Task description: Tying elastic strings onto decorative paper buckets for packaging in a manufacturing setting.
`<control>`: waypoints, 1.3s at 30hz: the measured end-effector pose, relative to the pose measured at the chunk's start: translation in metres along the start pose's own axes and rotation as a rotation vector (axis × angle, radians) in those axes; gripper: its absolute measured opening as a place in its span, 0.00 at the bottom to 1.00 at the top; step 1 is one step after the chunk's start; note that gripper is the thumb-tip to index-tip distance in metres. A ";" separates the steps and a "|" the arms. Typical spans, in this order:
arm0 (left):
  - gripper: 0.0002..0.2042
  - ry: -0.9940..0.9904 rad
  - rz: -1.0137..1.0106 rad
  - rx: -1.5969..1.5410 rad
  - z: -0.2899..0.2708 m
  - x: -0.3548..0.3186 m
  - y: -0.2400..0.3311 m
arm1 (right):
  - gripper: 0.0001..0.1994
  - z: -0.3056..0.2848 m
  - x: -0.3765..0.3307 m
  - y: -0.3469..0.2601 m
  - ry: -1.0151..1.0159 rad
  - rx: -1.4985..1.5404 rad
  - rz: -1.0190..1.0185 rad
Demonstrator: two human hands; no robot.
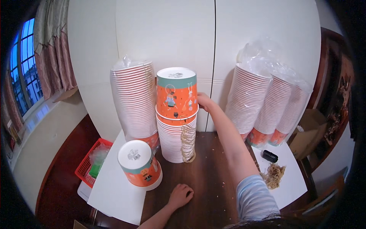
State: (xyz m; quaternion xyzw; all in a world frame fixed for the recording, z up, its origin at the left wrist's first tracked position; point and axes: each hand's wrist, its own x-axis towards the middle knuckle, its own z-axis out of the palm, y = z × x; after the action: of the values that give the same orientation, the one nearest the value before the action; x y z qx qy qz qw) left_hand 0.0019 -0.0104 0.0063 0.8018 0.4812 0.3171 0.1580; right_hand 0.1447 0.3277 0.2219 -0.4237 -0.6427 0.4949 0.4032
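My right hand (204,101) holds the side of the top cup (177,92) on the middle stack (176,139), so it stays steady. My left hand (180,195) rests curled on the desk (209,179), holding nothing, near another cup (140,164).

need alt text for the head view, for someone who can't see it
A right hand touches the side of an upside-down orange cup topping a central cup stack, while the left hand rests closed on the dark table. Another orange cup sits inverted at the left, with wrapped stacks behind on both sides.
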 end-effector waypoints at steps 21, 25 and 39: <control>0.06 -0.009 -0.003 -0.017 -0.005 0.002 0.004 | 0.26 0.029 -0.078 -0.088 0.305 -0.336 -0.815; 0.06 0.001 0.009 0.004 -0.003 -0.001 -0.001 | 0.24 0.029 -0.080 -0.093 0.264 -0.354 -0.802; 0.06 0.015 0.018 -0.019 -0.003 -0.001 -0.001 | 0.23 0.026 -0.087 -0.095 0.189 -0.338 -0.727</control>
State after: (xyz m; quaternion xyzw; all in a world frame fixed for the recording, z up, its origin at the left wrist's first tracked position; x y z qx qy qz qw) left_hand -0.0006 -0.0106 0.0076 0.8020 0.4723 0.3292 0.1592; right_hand 0.1339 0.2234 0.3015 -0.2727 -0.7829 0.1666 0.5338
